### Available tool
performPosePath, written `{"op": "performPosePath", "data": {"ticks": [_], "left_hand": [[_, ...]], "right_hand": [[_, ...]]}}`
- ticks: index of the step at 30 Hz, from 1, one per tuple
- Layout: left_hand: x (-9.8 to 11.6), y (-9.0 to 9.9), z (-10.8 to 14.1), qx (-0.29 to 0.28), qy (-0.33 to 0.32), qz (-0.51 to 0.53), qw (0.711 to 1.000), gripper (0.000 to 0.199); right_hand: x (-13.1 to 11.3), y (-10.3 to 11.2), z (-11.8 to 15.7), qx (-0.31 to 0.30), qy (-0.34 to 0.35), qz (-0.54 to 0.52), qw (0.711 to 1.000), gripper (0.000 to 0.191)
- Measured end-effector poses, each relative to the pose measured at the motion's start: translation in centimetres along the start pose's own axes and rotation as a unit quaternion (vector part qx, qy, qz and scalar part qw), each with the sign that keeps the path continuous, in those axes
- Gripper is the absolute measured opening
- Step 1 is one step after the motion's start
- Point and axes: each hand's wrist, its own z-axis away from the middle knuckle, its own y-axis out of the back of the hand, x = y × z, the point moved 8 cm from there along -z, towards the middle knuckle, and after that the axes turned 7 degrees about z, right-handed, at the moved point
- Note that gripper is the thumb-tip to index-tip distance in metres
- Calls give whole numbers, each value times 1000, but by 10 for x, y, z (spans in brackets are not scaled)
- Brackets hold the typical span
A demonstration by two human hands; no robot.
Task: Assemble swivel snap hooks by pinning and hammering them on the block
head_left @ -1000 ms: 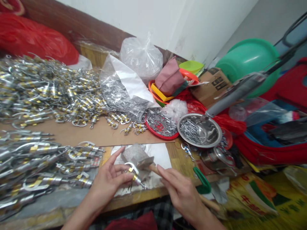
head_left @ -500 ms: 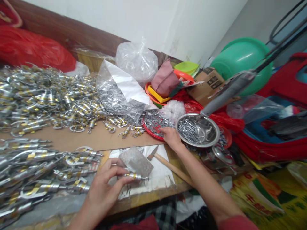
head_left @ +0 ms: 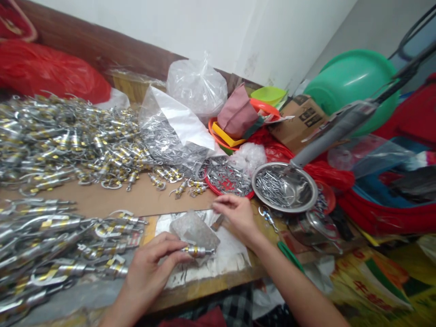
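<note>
Tabletop [head_left: 143,200]: left hand [head_left: 150,268] pinches clasp [head_left: 197,250] (lying level); tip rightward.

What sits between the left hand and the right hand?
In the head view, a grey metal block on the white sheet lies between left hand and right hand.

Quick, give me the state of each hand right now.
Left hand: closed on a silver and gold metal clasp, held against the grey block.
Right hand: fingers pinched together; whether they hold anything cannot be told.
</note>
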Motion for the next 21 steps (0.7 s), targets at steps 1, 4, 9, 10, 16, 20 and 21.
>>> {"op": "performPosePath", "data": {"ticks": [1,4,9,10,16,20,21], "left_hand": [[-3,0,0,9,17,7,1000,8],[-13,1,0,36,73,38,996,19],[-4,2,0,32,36,14,999,19],[-1,0,-1,17,23,7,1000,14],[-2,-2,3,-19,31,24,999,13],[-7,1,5,-8,70,52,996,9],[-7,0,5,-17,75,50,996,10]], "right_hand": [[-14,-4,16,-7,14,-42,999,10],[-49,-9,52,-7,60,-278,959,9],[-51,-17,59,-14,32,-373,927,12],[-51,-18,58,-16,33,-376,926,12],[-55,-7,64,16,100,-299,949,7],[-69,2,87,69,282,-155,944,23],[-71,3,93,81,325,-119,935,23]]}}
